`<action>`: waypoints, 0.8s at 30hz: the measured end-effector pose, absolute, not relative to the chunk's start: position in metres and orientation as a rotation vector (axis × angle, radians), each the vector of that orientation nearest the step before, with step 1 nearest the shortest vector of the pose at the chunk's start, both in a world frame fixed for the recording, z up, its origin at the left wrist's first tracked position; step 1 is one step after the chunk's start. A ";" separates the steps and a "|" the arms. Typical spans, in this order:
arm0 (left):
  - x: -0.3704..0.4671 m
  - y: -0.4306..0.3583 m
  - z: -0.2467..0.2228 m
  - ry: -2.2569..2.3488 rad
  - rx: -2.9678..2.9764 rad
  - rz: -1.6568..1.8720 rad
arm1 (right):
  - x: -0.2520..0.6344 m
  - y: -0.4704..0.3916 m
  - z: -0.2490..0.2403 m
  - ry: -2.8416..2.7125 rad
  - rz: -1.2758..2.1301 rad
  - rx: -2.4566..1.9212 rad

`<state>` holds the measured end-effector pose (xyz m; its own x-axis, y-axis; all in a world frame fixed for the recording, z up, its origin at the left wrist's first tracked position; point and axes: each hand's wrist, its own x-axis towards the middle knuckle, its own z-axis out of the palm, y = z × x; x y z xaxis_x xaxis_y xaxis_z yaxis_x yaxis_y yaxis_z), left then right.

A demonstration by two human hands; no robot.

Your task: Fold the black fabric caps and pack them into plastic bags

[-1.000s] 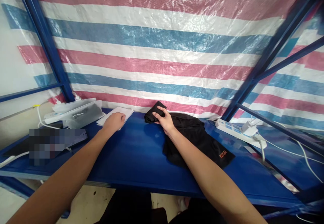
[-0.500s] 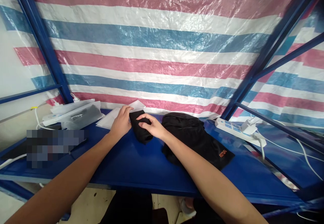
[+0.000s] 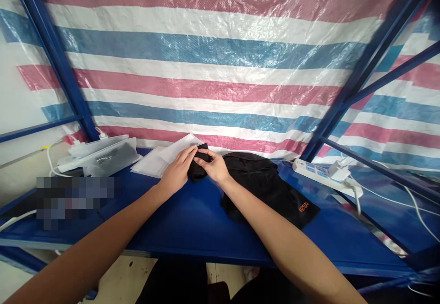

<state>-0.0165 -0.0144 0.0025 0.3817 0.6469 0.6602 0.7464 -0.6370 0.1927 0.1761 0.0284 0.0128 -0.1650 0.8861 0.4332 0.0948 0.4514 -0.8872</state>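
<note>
Two hands meet at a black cloth bundle (image 3: pixel 197 173) over the counter (image 3: pixel 189 230): right hand (image 3: pixel 216 168) fingers grasp it; left hand (image 3: pixel 174 173) fingers touch it, their closure unclear. Loosened pressure could unfurl it; snagging could crease the adjacent translucent sleeve (image 3: pixel 184 143).

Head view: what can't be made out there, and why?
- Head view: part of the black bundle, hidden by left hand and right hand.
- Head view: whatever lies under the pixelated patch.
- Head view: print on frosted bag, too small.
- Head view: top of left blue post, cut by upper edge.
</note>
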 end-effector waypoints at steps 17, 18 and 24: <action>0.007 -0.016 -0.003 -1.293 -2.462 -0.937 | 0.151 0.031 -0.010 -1.434 0.900 -0.931; 0.007 -0.016 -0.003 -1.295 -2.462 -0.935 | 0.151 0.032 -0.010 -1.459 0.890 -0.922; -0.013 -0.010 -0.004 -1.403 -2.512 -1.087 | 0.159 0.036 -0.003 -1.607 0.840 -0.931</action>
